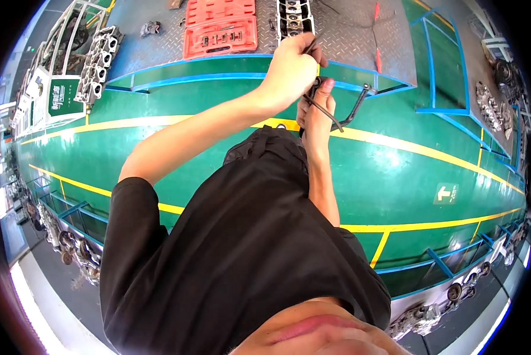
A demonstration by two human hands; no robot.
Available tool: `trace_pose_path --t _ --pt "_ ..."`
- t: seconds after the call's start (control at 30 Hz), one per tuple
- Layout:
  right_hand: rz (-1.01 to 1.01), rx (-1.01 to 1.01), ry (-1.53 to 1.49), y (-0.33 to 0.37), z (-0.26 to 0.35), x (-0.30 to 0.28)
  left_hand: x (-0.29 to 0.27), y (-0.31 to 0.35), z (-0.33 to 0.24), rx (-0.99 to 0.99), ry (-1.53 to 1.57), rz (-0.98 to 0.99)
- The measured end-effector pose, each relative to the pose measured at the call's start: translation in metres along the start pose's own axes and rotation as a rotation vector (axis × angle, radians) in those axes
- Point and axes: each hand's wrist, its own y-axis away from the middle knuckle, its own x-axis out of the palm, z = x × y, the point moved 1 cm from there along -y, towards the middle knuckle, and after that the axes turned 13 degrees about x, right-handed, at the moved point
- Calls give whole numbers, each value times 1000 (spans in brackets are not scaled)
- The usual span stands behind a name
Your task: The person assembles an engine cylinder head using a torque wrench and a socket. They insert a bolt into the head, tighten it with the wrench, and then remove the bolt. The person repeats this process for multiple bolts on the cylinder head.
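Bent black metal tool (355,110) held in front of the grey tread-plate desk (397,66)

The tool's dark curved arm swings out right of the right hand's fingers to a knobbed tip; a thin dark rod slants below the left hand's fingers. The right hand (317,115) wraps the tool, thumb up. Above, the left hand (292,66) has curled fingers; their exact hold is hidden. Just beyond them lies a silver metal cylinder head (295,16) with round cavities. Farther left, an open red plastic case (246,47) holds small metal pieces (221,39).
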Motion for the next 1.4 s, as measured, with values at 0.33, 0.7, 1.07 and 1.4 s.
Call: trace_pose_path --t 0.33,0.7,1.07,1.4 --pt "242 357 -141 9 12 -3 15 -14 -23 705 -398 362" --pt "452 347 -230 14 47 -26 -20 -21 -12 936 -549 582" --pt "546 502 -396 26 63 -31 -8 -38 -50 1531 -383 775" --pt "411 392 -342 36 89 -18 -12 -50 -84 2284 -330 682"
